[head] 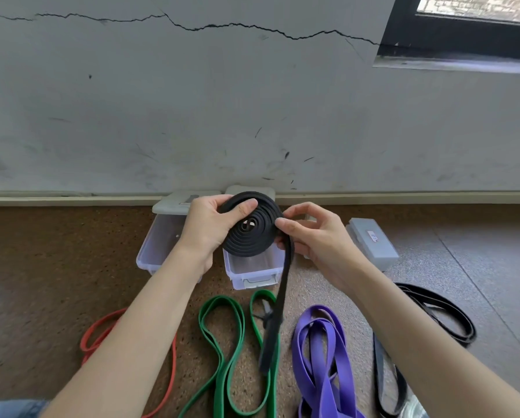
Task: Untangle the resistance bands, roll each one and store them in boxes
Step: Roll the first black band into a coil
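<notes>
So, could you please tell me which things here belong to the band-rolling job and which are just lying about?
Job:
- half-rolled black rubber band, held by left hand and right hand
- red band, green band, purple band, loose black bands
- clear open plastic boxes

Lying about:
- closed grey box

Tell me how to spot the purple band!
Look at the floor below the wall, just under the right hand. The purple band lies looped between a green band and a black band; it is the only purple one.
</notes>
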The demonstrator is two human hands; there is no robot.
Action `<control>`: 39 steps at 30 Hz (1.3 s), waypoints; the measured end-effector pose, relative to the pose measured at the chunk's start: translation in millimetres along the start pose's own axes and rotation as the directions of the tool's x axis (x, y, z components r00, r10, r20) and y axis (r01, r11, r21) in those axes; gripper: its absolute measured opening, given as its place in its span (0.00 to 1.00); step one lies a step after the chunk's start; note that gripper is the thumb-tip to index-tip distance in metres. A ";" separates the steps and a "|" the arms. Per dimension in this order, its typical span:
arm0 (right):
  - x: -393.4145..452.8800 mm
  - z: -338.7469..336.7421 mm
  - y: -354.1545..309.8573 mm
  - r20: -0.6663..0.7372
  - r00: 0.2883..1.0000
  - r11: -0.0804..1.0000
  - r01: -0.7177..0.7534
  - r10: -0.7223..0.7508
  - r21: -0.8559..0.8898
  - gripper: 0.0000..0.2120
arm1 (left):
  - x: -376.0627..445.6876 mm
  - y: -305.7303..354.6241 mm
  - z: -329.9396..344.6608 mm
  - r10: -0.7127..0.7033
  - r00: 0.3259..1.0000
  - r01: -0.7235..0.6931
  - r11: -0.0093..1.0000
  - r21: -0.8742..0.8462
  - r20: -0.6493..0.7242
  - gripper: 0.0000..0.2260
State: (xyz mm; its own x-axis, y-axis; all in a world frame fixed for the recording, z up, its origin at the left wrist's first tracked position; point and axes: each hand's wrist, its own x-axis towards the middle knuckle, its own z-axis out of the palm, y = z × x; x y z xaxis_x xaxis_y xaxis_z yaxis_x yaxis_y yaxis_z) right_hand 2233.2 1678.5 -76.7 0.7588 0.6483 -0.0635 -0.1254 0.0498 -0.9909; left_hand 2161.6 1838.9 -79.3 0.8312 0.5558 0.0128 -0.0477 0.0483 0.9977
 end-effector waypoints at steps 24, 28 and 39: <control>4.2 11.2 -1.3 0.024 0.986 0.966 0.166 -0.165 -0.199 0.09 | 2.3 3.9 -1.5 -0.024 0.998 0.020 0.997 0.070 0.058 0.04; 3.9 9.0 0.7 0.098 0.993 0.964 0.088 -0.065 -0.252 0.08 | 9.6 9.0 -5.0 -0.098 0.980 0.062 0.978 -0.200 -0.175 0.03; 1.6 30.8 24.9 -0.003 0.989 0.989 0.147 -0.147 -0.028 0.14 | -0.4 0.4 23.6 -0.269 0.882 0.046 0.865 -0.499 -0.386 0.07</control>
State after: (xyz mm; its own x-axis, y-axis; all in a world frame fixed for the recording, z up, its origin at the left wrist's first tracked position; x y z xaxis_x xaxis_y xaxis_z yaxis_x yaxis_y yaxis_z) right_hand 2211.6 1704.2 -97.8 0.7707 0.6319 0.0826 0.0053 0.1233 -0.9924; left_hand 2174.3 1819.2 -77.3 0.5322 0.7978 -0.2832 -0.2796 0.4814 0.8307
